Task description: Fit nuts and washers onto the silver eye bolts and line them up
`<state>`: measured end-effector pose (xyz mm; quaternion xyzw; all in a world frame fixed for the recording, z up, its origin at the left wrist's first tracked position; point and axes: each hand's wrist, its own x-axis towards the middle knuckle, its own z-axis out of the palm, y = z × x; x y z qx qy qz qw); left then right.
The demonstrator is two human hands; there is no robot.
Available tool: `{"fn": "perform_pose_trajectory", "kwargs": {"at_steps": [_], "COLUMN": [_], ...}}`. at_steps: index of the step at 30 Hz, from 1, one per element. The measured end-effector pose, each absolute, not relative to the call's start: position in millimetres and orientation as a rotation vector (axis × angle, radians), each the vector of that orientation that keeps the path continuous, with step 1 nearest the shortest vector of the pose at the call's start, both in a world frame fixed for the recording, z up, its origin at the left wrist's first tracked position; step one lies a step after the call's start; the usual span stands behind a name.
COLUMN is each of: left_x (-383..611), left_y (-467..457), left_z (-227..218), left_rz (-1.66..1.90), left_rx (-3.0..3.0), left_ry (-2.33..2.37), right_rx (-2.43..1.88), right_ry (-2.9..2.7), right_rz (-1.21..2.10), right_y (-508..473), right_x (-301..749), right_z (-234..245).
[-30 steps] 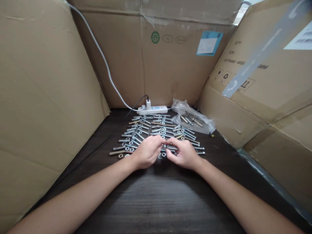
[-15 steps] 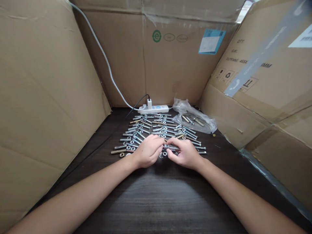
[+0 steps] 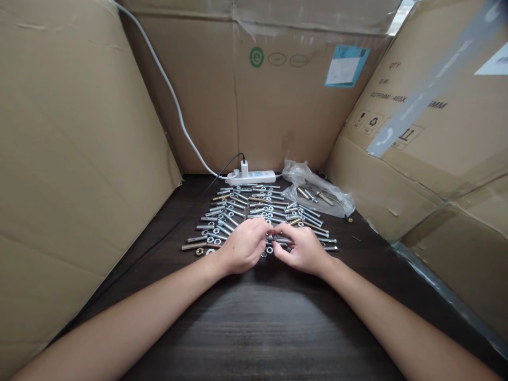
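Several silver bolts with washers and nuts lie in rows on a dark wooden table. My left hand and my right hand meet at the near edge of the rows, fingertips almost touching. Both are closed in a pinch around one bolt held between them, its shaft partly hidden by my fingers. Loose nuts lie just below my fingertips.
Cardboard box walls enclose the table on the left, back and right. A white power strip with a plugged charger sits at the back, its cable running up left. A clear plastic bag with more bolts lies at the back right.
My hands stay at the same spot, with only small finger movements on the bolt. The camera view has shifted slightly.
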<state>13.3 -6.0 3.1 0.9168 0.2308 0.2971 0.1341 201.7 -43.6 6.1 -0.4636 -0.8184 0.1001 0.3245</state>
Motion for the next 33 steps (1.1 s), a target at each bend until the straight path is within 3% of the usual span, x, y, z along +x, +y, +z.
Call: {"fn": "perform_pose_trajectory", "kwargs": {"at_steps": [33], "left_x": [14.0], "left_y": [-8.5], "left_z": [5.6], "left_rz": [0.945], "left_rx": [2.652], "left_ry": [0.771], "right_rx": [-1.208], "right_ry": [-2.107], "right_rz": [0.228], "right_y": [-43.2], "right_x": [203.7], "right_z": [9.1]}}
